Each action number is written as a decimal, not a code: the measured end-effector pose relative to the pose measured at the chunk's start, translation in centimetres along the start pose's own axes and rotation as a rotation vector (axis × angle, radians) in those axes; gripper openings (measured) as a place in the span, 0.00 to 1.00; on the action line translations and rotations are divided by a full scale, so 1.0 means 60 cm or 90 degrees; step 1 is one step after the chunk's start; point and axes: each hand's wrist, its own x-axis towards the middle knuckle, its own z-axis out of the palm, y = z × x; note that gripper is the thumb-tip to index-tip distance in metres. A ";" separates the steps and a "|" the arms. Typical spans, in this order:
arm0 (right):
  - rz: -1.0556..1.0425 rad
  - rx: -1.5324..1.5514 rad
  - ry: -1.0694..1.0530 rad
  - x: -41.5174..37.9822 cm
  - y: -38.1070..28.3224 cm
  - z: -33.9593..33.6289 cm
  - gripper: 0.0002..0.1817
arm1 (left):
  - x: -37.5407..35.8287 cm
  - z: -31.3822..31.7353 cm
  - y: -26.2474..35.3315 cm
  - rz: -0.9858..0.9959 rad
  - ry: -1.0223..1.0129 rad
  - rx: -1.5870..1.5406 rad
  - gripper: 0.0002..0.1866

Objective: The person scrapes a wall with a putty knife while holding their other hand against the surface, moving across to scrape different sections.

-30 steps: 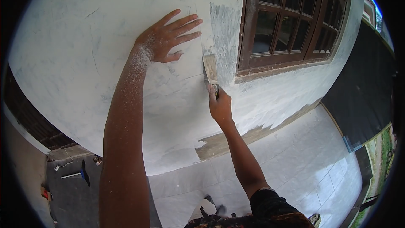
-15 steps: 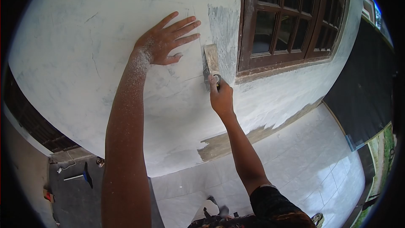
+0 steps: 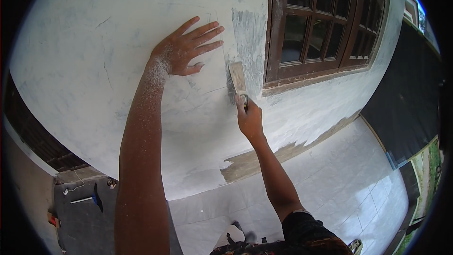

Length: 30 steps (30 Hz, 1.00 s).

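My left hand (image 3: 183,49) rests on the white wall (image 3: 141,66) with its fingers spread and nothing in it; white dust covers the wrist. To its right and lower, my right hand (image 3: 250,119) is wrapped round the handle of a putty knife (image 3: 238,77). The blade points upward and lies against the wall, beside a grey scraped patch (image 3: 230,87). Most of the handle is hidden in my fist. A longer grey, streaky strip (image 3: 250,33) runs up the wall above the blade, next to the window.
A brown wooden window (image 3: 316,28) with glass panes is right of my hands. Pale floor tiles (image 3: 302,193) lie below the wall, with a bare brownish strip (image 3: 269,158) along its base. A dark sheet (image 3: 401,94) hangs at right. At lower left lies a blue-headed tool (image 3: 96,197) with a white handle.
My right hand has slid a little way down the wall with the putty knife. The left hand stays in about the same place.
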 end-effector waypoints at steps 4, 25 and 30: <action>0.007 -0.012 0.016 0.018 -0.011 0.001 0.24 | 0.000 -0.001 0.002 -0.002 0.012 0.006 0.44; 0.010 -0.014 0.024 0.013 -0.010 0.002 0.26 | 0.001 -0.001 0.002 0.000 0.001 0.006 0.45; 0.013 -0.034 0.024 0.025 -0.016 0.002 0.27 | 0.003 -0.004 0.000 -0.008 -0.007 0.006 0.45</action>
